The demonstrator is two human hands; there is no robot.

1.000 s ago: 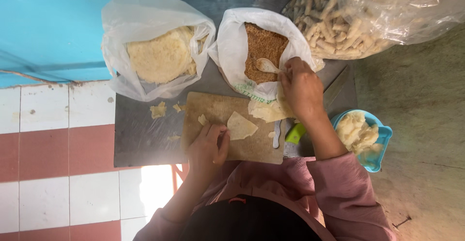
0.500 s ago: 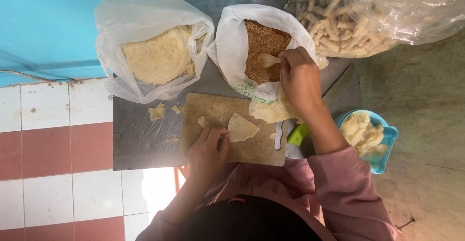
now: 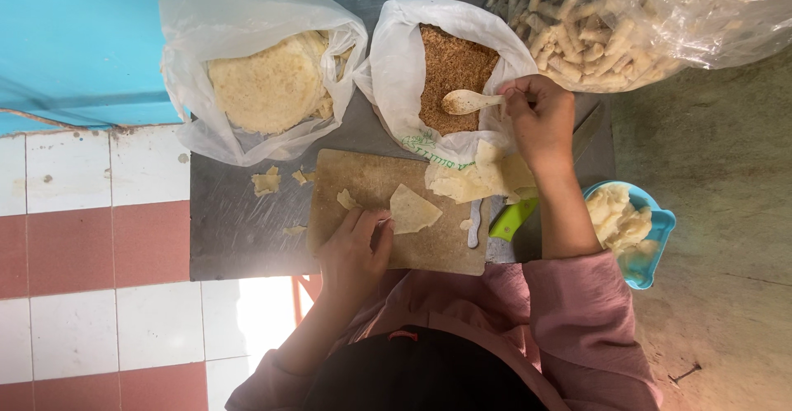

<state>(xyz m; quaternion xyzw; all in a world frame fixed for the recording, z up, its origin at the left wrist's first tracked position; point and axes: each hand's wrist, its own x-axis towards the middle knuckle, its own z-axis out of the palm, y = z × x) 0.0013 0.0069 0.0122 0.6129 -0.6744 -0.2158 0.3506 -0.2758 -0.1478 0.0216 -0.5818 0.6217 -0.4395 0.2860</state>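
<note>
My left hand [image 3: 355, 250] rests on a wooden cutting board [image 3: 367, 181], fingertips touching a pale triangular piece of wrapper [image 3: 412, 210]. My right hand [image 3: 540, 118] holds a pale spoon [image 3: 464, 101] by its handle, the bowl of the spoon just over brown crumbly filling [image 3: 450, 64] in an open white plastic bag [image 3: 396, 68]. A small stack of cut wrapper pieces [image 3: 483, 176] lies at the board's far right corner, under my right wrist.
A plastic bag of round wrappers [image 3: 268, 85] sits at the left. A clear bag of rolled sticks [image 3: 594, 31] lies at top right. A green-handled knife [image 3: 511, 219] and a blue bowl [image 3: 664, 229] of pale pieces are at right. Scraps [image 3: 266, 181] dot the metal table [image 3: 239, 229].
My right hand has drawn back to the right edge of the filling bag, and the spoon now shows over the filling. My left hand stays on the board.
</note>
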